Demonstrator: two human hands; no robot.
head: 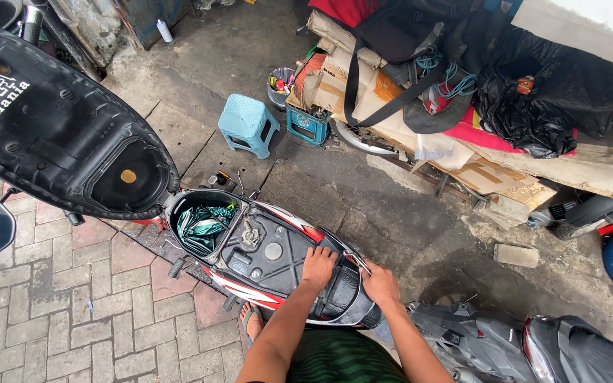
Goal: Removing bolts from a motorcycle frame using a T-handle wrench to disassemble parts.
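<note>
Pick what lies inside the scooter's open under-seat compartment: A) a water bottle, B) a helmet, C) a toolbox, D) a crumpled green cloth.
D: a crumpled green cloth fills the open compartment just below the raised seat, while the left hand and right hand rest further back on the scooter's tail.

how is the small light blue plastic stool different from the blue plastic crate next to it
The light blue plastic stool is paler, with a closed textured top on legs; the blue plastic crate is darker, boxy and open-sided. The stool stands clear on the concrete, while the crate sits tucked under piled cardboard. Both are plastic and stand upright on the ground.
</note>
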